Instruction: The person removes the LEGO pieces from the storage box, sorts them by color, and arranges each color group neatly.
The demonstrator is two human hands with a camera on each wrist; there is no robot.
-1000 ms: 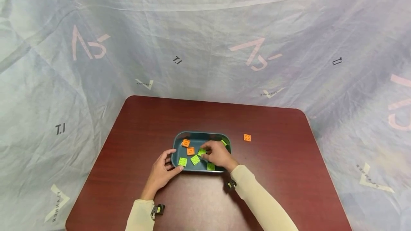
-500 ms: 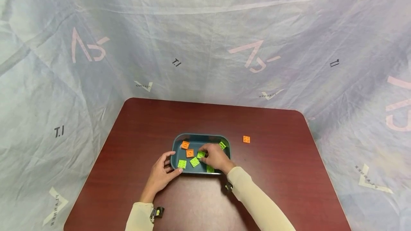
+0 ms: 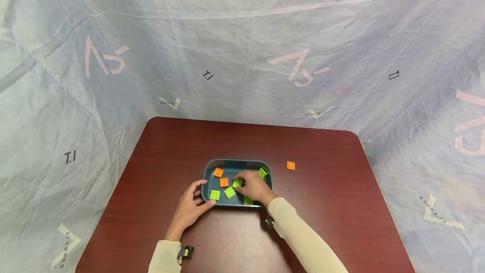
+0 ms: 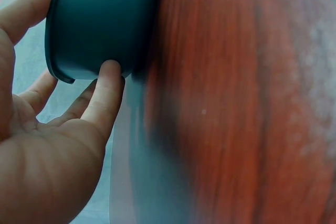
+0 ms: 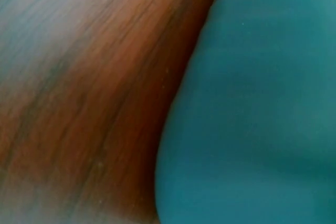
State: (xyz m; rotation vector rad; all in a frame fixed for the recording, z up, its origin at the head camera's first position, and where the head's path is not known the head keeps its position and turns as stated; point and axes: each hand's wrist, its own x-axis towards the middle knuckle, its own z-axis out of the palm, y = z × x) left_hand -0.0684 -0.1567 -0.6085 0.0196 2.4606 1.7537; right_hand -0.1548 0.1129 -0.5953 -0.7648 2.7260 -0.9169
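Green brick (image 3: pixel 237 183) sits btwn R fingers (image 3: pixel 240 175) in tray (image 3: pixel 235 166)

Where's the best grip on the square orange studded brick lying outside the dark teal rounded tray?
Probably two opposite side walls, pinched from straight above. The square orange brick lies flat on the dark red table, studs up, apart from the tray, so its sides look reachable.

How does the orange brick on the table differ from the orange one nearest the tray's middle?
The loose brick lies on the table, outside the tray, while the inner brick lies inside it. The loose brick shows four studs on top; the inner brick shows its hollow underside. Both are orange and squarish.
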